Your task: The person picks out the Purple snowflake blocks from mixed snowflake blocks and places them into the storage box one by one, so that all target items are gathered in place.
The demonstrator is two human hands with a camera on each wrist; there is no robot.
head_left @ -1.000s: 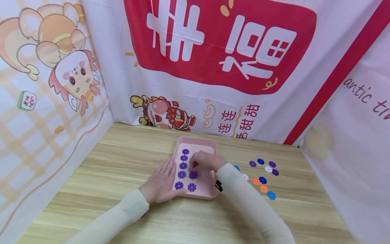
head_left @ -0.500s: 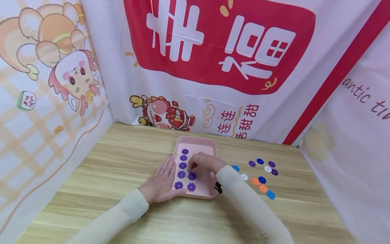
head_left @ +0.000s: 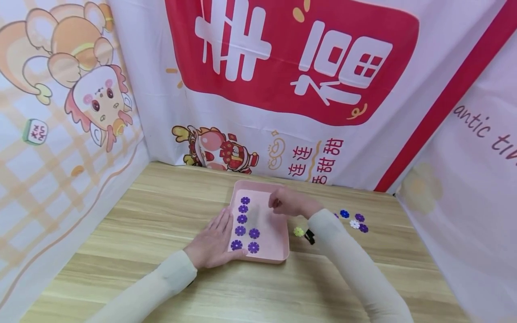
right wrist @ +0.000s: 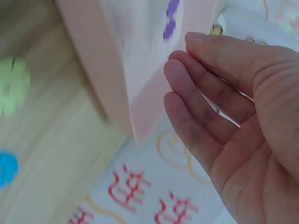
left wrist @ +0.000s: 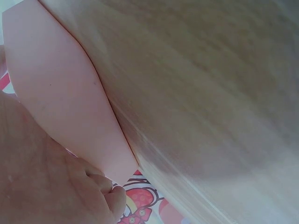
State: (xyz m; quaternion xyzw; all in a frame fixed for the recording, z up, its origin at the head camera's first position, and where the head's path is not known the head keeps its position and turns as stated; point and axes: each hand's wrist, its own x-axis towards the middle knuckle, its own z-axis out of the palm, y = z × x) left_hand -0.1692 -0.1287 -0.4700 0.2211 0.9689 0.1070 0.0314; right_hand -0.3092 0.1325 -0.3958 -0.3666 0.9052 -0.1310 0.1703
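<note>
While the left hand [head_left: 212, 244] lies at the pink tray's [head_left: 270, 242] 8 o'clock, fingers straight along its wall, the right hand [head_left: 291, 202] is at 2 o'clock, fingers loosely bent, thumb apart, gripping nothing. Tray smooth, round-cornered, on a wood-grained table [head_left: 258, 289]. Inside: seven purple discs [head_left: 242, 219], flat, notched into petals; five from 11 down to 7, two towards 6.

Head view downward; wrist views close; tray [head_left: 269, 237] shared.
</note>
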